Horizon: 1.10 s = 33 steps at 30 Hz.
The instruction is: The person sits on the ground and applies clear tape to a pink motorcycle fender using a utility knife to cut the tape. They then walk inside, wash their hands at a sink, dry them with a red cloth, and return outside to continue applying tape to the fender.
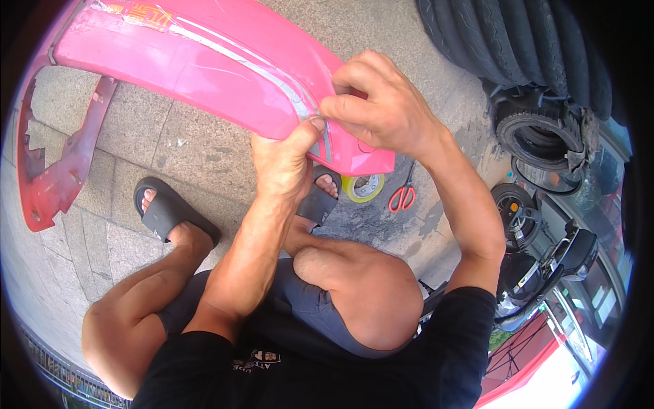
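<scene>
A long pink plastic vehicle panel (197,75) reaches across the upper left, with a bracket-like end at far left. Silver-white striping (272,82) curves along its face toward the narrow right end. My left hand (283,160) grips the panel's near edge close to that end, its thumb lying on the striping. Just right of that thumb, my right hand (385,102) is closed, thumb and index finger pinched against the panel by the striping. Whatever lies between those fingertips is too small or hidden to make out.
On the ground beneath the panel's right end are a roll of yellowish clear tape (363,187) and red-handled scissors (402,196). Stacked black tires (504,48) stand at upper right, above a loose tire (538,133). A parked scooter (538,273) is at right. My sandalled feet (174,211) rest on stone paving.
</scene>
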Tool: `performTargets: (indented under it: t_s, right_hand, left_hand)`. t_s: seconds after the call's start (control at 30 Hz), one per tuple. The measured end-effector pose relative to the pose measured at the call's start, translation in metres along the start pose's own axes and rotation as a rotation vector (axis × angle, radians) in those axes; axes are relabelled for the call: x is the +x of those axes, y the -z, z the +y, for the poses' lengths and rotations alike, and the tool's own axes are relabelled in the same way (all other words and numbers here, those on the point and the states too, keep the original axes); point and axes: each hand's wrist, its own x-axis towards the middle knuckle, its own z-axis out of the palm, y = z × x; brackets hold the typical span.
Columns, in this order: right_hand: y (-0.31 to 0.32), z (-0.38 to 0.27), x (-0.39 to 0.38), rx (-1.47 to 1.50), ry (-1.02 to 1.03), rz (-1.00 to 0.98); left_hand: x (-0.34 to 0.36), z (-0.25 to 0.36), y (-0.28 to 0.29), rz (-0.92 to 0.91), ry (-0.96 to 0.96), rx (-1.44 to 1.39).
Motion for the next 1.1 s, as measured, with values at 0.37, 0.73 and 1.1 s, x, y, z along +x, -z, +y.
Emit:
performTargets:
  t_s: [0.37,0.73,1.1]
  right_hand:
    - [-0.020,-0.008,-0.006,0.023,-0.083,0.163]
    - [-0.026,-0.007,-0.010,-0.005,-0.102,0.195]
    - [-0.043,-0.009,-0.044,0.031,-0.379,0.377]
  left_hand:
    - [0.002,-0.001,-0.001,-0.008,0.004,-0.027]
    - [0.001,-0.005,0.001,-0.003,-0.008,0.013]
    - [0.013,-0.025,0.011,-0.030,0.040,0.019]
